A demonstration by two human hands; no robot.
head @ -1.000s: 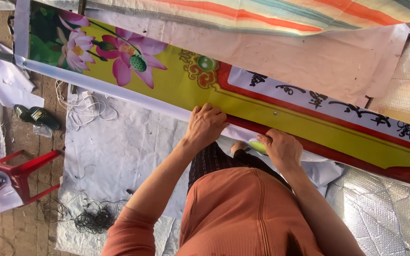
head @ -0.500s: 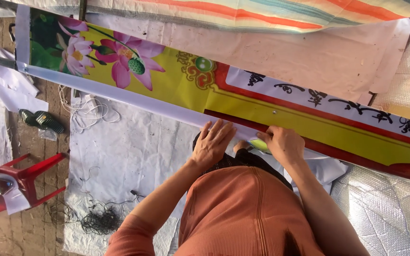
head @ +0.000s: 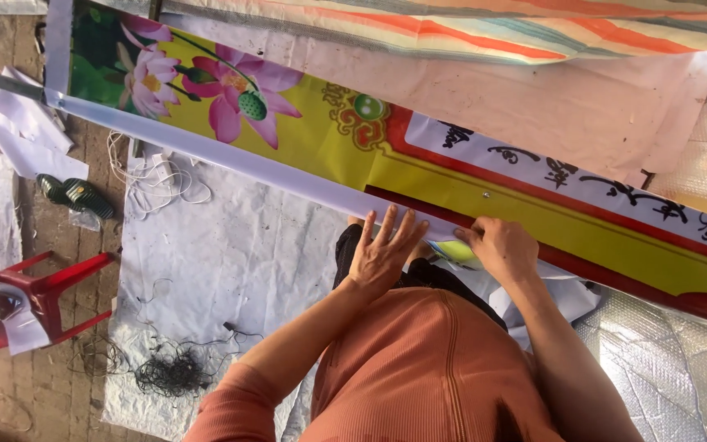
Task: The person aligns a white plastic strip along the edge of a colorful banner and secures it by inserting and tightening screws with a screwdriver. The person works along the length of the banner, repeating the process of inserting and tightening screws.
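Left hand (head: 382, 255) lies flat, fingers spread, pressing the white border of the long lotus banner (head: 304, 139); right hand (head: 501, 248) pinches a small yellow-green piece (head: 454, 252) at that edge; if the flat hand's pressure slackens, the border could probably shift and crease

One camera, worn on the head, looked steeply down over the wearer's own orange-clad chest and forearms. The left hand (head: 385, 250) and right hand (head: 499, 247) sat close below it, at centre frame. Beyond the fingertips ran the long printed banner (head: 304, 143); left of the left hand the view reached floor sheeting (head: 231, 254).
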